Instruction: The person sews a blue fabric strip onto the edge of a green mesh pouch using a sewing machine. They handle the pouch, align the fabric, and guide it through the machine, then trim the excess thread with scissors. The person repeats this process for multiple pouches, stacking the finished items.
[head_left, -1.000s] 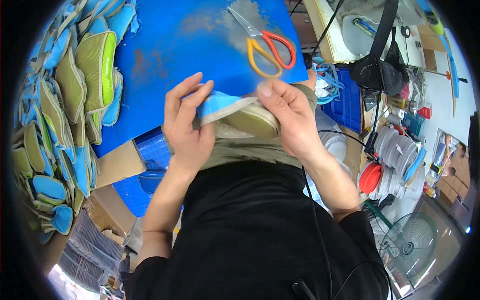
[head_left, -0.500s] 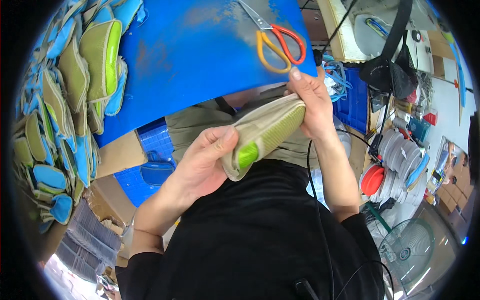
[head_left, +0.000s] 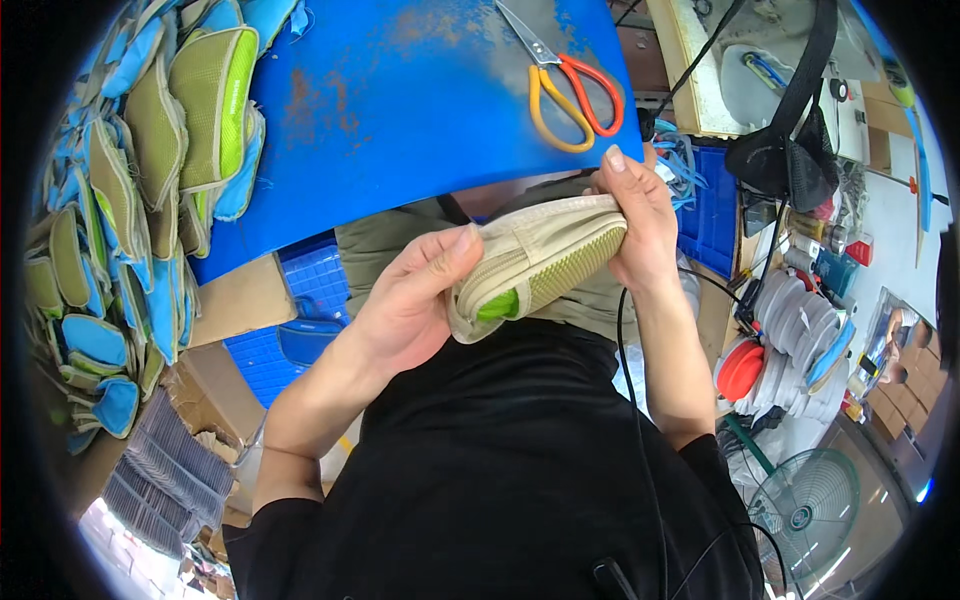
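Over my lap I hold a small fabric pouch (head_left: 565,255) with olive mesh, beige edging and a bright green patch at one end. My left hand (head_left: 415,295) grips the green end, thumb on top. My right hand (head_left: 640,220) pinches the far right end, its thumb pointing up. The pouch is tilted, its beige side strip facing up. What lies under it is hidden. Just beyond my right hand, scissors (head_left: 553,75) with one orange-yellow and one red handle lie partly open on the blue table (head_left: 400,120).
A big heap of similar green, olive and blue pieces (head_left: 215,110) fills the left side. Below the table are a cardboard box (head_left: 240,305) and a blue crate (head_left: 320,275). At right are rolls of white tape (head_left: 790,320), a fan (head_left: 805,510) and a hanging black strap (head_left: 800,80).
The pouch has rolled in my hands, so more of its beige side strip shows and less of the green patch. Both hands still hold its ends.
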